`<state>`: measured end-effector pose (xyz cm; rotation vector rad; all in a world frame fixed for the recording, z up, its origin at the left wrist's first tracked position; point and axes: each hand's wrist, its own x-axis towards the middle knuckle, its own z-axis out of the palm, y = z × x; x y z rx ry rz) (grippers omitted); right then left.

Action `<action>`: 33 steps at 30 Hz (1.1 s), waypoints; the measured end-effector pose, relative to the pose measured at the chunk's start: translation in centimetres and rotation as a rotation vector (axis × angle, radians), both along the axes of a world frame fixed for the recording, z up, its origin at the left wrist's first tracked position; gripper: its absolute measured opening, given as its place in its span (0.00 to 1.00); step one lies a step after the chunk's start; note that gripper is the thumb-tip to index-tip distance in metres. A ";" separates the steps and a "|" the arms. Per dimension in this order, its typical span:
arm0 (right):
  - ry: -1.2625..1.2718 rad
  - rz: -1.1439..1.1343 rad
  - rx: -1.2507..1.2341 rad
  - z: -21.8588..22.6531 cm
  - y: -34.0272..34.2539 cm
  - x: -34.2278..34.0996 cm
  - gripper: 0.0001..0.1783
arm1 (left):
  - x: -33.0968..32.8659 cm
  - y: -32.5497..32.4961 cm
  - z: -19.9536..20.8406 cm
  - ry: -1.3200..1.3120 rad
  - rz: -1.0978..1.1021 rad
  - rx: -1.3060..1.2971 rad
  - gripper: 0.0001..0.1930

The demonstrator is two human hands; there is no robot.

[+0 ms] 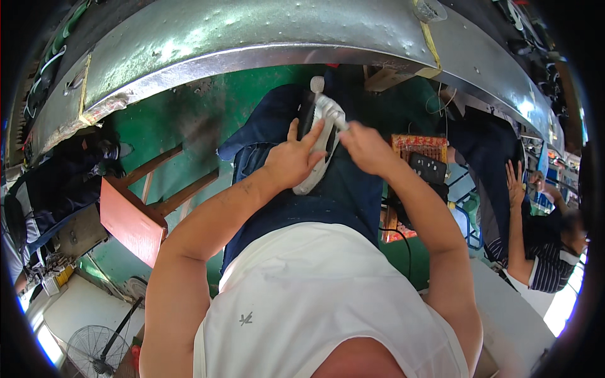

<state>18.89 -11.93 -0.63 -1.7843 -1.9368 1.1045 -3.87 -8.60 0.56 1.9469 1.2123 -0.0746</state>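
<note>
- On our lap: one shoe [307, 184], pale and dark, lying lengthwise over blue trousers [356, 195], partly covered by our hands.
- Left hand [293, 156]: unclenched, fingers spread, laid on the near side of the shoe.
- Right hand [365, 149]: clenched on a pale tool [336, 116], blurred; we cannot tell its kind. It crosses over the shoe's upper part.
- Before us: one metal tabletop [265, 31], curved across the view, with yellow tape [431, 45] and a clear cup [430, 9] at right.
- To our right: one red patterned box [403, 146], a black device [427, 169] beside it; farther right, a co-worker [547, 268] in a striped top, one hand raised.
- To our left: one stool [130, 220], pinkish board, wooden legs, on green floor [211, 104].
- Lower left: one fan [96, 353], wire-caged.
</note>
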 end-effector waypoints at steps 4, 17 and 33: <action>-0.106 0.096 -0.048 1.2 1.0 0.1 0.23 | -1.8 -2.2 -4.4 -0.202 0.073 0.153 0.35; 0.364 -0.263 -0.234 -1.3 -7.6 0.5 0.18 | -2.5 -2.0 -0.5 -0.172 0.223 -0.298 0.52; 0.687 -0.585 -0.154 -3.8 -10.3 1.6 0.18 | 4.6 10.1 5.8 -0.339 0.228 -0.093 0.26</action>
